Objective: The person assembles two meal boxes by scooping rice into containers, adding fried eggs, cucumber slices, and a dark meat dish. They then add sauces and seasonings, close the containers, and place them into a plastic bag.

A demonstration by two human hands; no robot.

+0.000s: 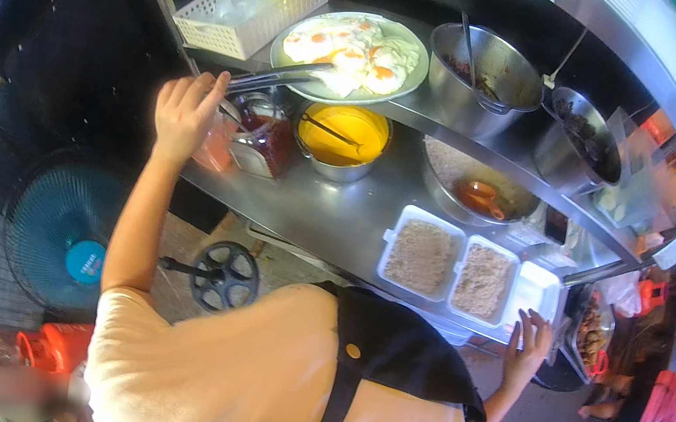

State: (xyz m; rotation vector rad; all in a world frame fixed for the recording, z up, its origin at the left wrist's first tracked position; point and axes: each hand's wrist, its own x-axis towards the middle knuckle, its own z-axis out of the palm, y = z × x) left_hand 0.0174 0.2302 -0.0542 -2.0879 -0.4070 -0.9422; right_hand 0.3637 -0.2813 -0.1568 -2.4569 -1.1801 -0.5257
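My left hand [183,116] is closed around a pair of metal tongs [275,80]. The tongs' tips reach over the near edge of a large round plate [278,57] on the raised shelf, touching or just above the fried eggs [350,52] heaped there. Lower right, my right hand [531,341] has its fingers apart at the near edge of a white foam box section [532,297]; whether it touches the rim I cannot tell. Beside that section, two foam compartments hold pale brown, grainy food [421,258], which looks like rice.
Under the shelf stand a pot of yellow liquid [342,132] with a ladle, a jar of dark red sauce [265,142] and a large metal bowl [447,195]. On the shelf are a white basket [249,16] and two metal pots [481,101]. A fan [61,229] stands left.
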